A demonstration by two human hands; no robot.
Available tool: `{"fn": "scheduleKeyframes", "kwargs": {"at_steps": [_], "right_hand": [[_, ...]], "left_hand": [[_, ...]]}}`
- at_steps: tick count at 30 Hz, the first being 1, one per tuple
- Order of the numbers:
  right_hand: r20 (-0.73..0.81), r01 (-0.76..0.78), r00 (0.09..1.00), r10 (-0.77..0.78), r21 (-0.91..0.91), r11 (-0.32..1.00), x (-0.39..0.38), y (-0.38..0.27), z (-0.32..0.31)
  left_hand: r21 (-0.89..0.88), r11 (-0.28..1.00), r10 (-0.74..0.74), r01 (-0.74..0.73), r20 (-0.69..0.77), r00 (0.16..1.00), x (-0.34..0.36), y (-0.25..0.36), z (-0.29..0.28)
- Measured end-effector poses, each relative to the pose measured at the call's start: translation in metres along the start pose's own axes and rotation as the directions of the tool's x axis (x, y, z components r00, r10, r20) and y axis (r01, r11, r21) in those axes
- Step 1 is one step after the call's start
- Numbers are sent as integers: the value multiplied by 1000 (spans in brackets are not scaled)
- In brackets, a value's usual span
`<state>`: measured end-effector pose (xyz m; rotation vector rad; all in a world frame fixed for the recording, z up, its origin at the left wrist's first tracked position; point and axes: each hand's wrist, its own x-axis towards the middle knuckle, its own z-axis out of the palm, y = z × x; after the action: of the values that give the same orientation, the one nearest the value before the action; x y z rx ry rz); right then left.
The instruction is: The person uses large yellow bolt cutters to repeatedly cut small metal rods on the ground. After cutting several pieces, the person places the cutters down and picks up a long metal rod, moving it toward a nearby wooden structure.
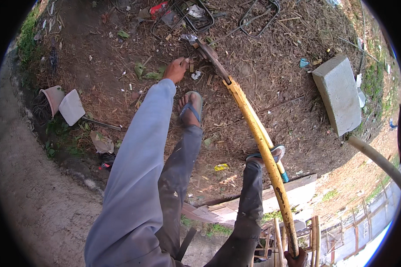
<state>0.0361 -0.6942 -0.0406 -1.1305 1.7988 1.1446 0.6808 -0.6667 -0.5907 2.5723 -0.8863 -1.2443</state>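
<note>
A long bolt cutter (240,100) with worn yellow handles and a dark metal head slants across the view from the upper middle to the lower right. My right hand (296,258) is wrapped round the end of one handle at the bottom edge. The other handle, with a teal tip, ends by my right foot. My left hand (176,70) reaches down at the ground, left of the cutter's jaws and apart from them. Its fingers are pinched together around something too small to make out. Beyond the head lie dark bent metal frames (201,27).
Dry debris and leaves litter the dirt. A grey concrete block (337,95) lies at right, near a pale pole (376,158). A broken pinkish bucket (53,100) and a white container (71,108) sit at left. My sandalled left foot (190,109) stands near my left hand.
</note>
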Motion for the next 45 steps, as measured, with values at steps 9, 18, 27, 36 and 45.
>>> {"fn": "scheduleKeyframes", "kwargs": {"at_steps": [9, 18, 27, 36, 45], "right_hand": [[290, -95, 948, 129, -128, 987, -142, -71, -90], [-61, 164, 982, -177, -170, 972, 75, 42, 33], [-427, 288, 828, -363, -231, 929, 339, 53, 181], [-558, 469, 685, -468, -154, 870, 414, 78, 215], [-247, 383, 898, -365, 30, 923, 351, 58, 161]], "left_hand": [[5, 1000, 10, -10, 10, 1000, -6, 5, -8], [48, 998, -27, 26, 16, 1000, -3, 7, -10], [132, 988, 105, -84, -158, 982, -20, 22, -4], [301, 950, 156, -89, -210, 965, -29, 40, -12], [-180, 898, -412, 401, -28, 911, -98, 106, 76]]}}
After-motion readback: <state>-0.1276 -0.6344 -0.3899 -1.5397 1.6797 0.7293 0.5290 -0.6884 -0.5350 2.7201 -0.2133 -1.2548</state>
